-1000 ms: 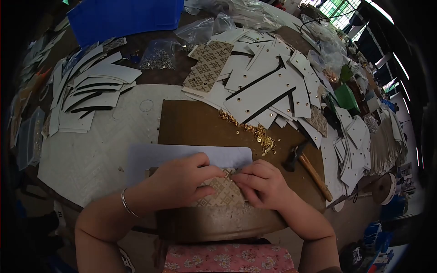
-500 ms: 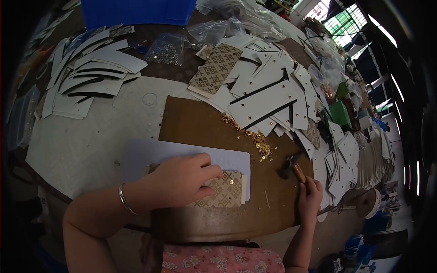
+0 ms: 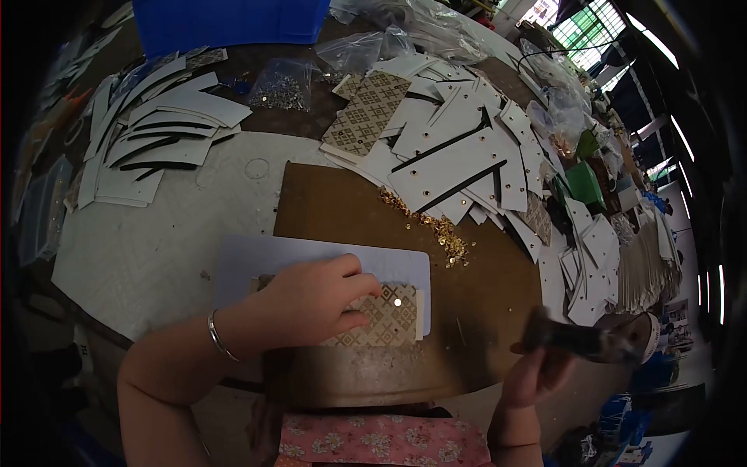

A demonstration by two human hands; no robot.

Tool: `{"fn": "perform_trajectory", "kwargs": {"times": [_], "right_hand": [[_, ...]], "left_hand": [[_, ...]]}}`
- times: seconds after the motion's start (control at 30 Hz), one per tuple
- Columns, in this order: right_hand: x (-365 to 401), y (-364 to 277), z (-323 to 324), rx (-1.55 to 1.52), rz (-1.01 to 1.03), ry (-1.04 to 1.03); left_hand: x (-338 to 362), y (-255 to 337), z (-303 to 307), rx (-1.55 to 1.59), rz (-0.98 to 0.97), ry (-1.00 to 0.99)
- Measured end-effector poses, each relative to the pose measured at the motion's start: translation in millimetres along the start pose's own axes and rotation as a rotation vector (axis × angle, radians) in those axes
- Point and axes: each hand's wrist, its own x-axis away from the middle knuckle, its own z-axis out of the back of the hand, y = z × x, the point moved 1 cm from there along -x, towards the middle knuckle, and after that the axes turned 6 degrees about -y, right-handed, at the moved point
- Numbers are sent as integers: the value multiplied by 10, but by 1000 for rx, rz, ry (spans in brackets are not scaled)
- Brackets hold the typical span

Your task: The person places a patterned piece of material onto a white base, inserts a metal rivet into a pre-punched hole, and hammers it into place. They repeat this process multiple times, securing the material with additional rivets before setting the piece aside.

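Observation:
My left hand (image 3: 331,300) rests on a tan patterned panel (image 3: 389,317), its thumb and fingertips bent down onto the surface near the middle. A round shiny stud sits on the panel, right of those fingers. Under the panel lies a pale grey-white sheet (image 3: 327,252) on the brown board (image 3: 334,202). Over the board's right front edge, my right hand (image 3: 537,375) is closed on a hammer (image 3: 580,340), which is blurred by motion. A heap of small gold studs (image 3: 447,240) lies on the board beyond the panel.
White panels with studs and black strips (image 3: 451,167) are piled at the back right. Curved white pieces (image 3: 167,128) lie at the back left. A blue bin (image 3: 233,22), a bag of metal bits (image 3: 282,86) and a green box (image 3: 585,187) stand farther back.
My right hand has lifted and swung the hammer up off the board, toward the right. My left hand stays on the patterned panel. The view has shifted slightly.

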Motion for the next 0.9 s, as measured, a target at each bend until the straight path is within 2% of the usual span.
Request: {"fn": "perform_trajectory", "kwargs": {"times": [0.07, 0.1, 0.23, 0.3, 0.33, 0.4, 0.43, 0.47, 0.53, 0.57, 0.63, 0.67, 0.73, 0.77, 0.83, 0.9], "right_hand": [[-155, 69, -115, 631, 304, -885], [-124, 148, -249, 723, 264, -929], [-199, -27, -49, 783, 319, -836], [-15, -6, 102, 539, 77, -490], [-22, 39, 73, 538, 79, -491], [-39, 150, -74, 728, 291, -912], [-32, 204, -162, 673, 189, -887], [-56, 198, -118, 679, 184, -884], [-239, 203, 71, 937, 137, -835], [-285, 251, 182, 941, 146, -843], [-319, 468, 437, 982, -74, -670], [-372, 543, 463, 982, -68, -671], [-453, 613, 458, 1127, 132, -662], [-476, 632, 421, 1130, 130, -657], [-543, 521, -32, 968, 277, -708], [-579, 553, -437, 950, 303, -760]], "left_hand": [[2, 0, 7, -15, -7, 0], [0, 4, 10, 2, -14, 4], [-5, -3, 7, -6, -5, -2], [-5, -2, 10, -2, -4, 0], [-6, 4, 19, -5, -7, -4], [-2, 9, 16, -3, -16, 5], [-5, 8, 16, 4, -24, 11], [-7, 7, 14, 6, -29, 6], [7, 11, 7, -1, -8, 6], [10, 13, 3, 5, -8, 18], [7, 22, 10, -26, -1, -2], [13, 20, 16, -27, -2, 4], [5, 20, 25, -8, -8, -4], [-1, 19, 36, -9, -12, -7], [6, 18, 51, 67, -9, 2], [14, -2, 70, 108, 3, 42]]}}
